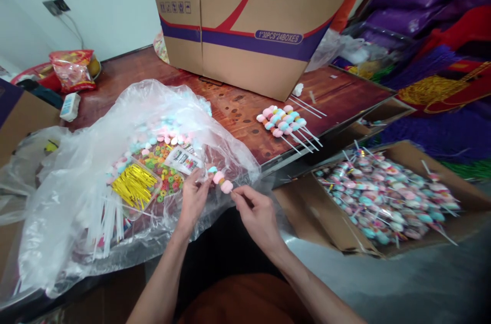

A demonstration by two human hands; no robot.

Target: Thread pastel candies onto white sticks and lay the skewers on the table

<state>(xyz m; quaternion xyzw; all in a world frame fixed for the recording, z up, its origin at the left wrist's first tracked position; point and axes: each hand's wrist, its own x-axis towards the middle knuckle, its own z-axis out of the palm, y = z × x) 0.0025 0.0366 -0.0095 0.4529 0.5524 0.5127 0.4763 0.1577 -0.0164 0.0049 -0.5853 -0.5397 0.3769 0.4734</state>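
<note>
Both hands meet at the near edge of the worktop, just in front of a large clear plastic bag. The left hand has its grip pinched shut on one end of a marshmallow skewer, fingers curled around the part nearest the bag. The right hand pinches the other end, thumb and forefinger closed just below the pink marshmallow at the tip. The skewer lies roughly level between the two hands, over the bag's near right edge.

Inside the bag lie loose pastel marshmallows, colourful ring-shaped sweets, a tray of yellow twist ties and a fan of white sticks at the near left.

To the right of the bag, further off on the worktop, a small pile of finished skewers lies with the sticks pointing right and near. Beyond them stands a big cardboard carton printed in red and purple. Lower, to the right of the worktop, an open cardboard box is filled with wrapped skewers. At the far left sit a red packet of sweets and a small white box.
</note>
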